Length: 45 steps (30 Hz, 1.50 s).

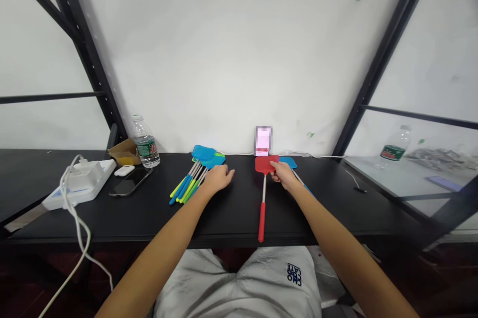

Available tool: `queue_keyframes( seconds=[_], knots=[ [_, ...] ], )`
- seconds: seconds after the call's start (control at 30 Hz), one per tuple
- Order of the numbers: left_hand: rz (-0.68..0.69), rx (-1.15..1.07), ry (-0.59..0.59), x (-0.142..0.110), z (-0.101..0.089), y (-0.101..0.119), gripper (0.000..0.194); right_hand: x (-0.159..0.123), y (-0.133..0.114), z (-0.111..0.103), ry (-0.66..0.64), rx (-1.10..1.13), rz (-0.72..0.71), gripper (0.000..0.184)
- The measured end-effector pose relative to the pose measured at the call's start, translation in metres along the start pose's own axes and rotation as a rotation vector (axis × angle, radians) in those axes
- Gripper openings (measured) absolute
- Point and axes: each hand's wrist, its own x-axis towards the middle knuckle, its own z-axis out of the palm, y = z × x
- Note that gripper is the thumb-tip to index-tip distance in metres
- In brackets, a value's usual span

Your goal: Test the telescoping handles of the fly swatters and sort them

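Note:
My right hand (283,174) pinches the right edge of the red head of a fly swatter (262,218). Its metal shaft and red handle point toward me across the black tabletop. Partly hidden behind that hand and forearm lies a blue fly swatter (289,161). My left hand (219,178) is at the tabletop, thumb apart from the fingers, with nothing visible in it; some of its fingers are hidden. Just left of it, several blue, yellow and green fly swatters (203,153) lie in an overlapping pile, handles toward the lower left.
A phone with a lit, blurred screen (263,140) leans by the wall. At left are a water bottle (145,144), cardboard box (125,152), white case (124,170), dark phone (131,182) and power strip (100,178) with cables. A short black-ended cord (359,189) lies right.

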Motion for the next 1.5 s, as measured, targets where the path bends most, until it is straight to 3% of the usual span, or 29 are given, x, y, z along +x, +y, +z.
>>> queue_keyframes(
  seconds=[0.13, 0.2, 0.57, 0.73, 0.9, 1.13, 1.23, 1.33, 1.4, 1.5],
  knots=[
    [0.175, -0.313, 0.026, -0.008, 0.007, 0.023, 0.052, -0.008, -0.005, 0.008, -0.129, 0.004, -0.007, 0.018],
    [0.225, -0.420, -0.032, -0.011, 0.008, 0.031, 0.053, -0.013, -0.007, 0.012, -0.193, 0.007, -0.018, 0.020],
    [0.258, -0.635, -0.302, -0.016, 0.006, 0.034, 0.049, -0.025, -0.007, 0.022, -0.408, 0.042, -0.029, 0.034],
    [0.237, -0.661, -0.332, -0.016, 0.011, 0.039, 0.040, -0.020, -0.003, 0.026, -0.302, 0.037, -0.057, 0.034],
    [0.219, -0.601, -0.217, -0.014, 0.016, 0.039, 0.025, -0.016, 0.000, 0.026, -0.191, 0.050, -0.055, 0.032],
    [0.317, -0.427, -0.119, -0.015, 0.007, 0.036, 0.024, -0.008, 0.002, 0.020, -0.081, 0.035, -0.043, 0.027],
    [0.321, -0.365, -0.142, -0.017, 0.005, 0.037, 0.025, -0.004, 0.002, 0.012, 0.064, -0.150, -0.107, 0.023],
    [0.342, -0.304, -0.143, -0.019, 0.008, 0.038, 0.024, -0.003, 0.002, 0.006, 0.222, -0.428, -0.275, 0.021],
    [0.389, -0.265, -0.125, -0.021, 0.011, 0.039, 0.025, -0.004, 0.003, 0.004, 0.266, -0.607, -0.366, 0.025],
    [0.470, -0.239, -0.128, -0.024, 0.016, 0.043, 0.027, -0.004, 0.005, 0.005, 0.280, -0.776, -0.396, 0.034]
  ],
)
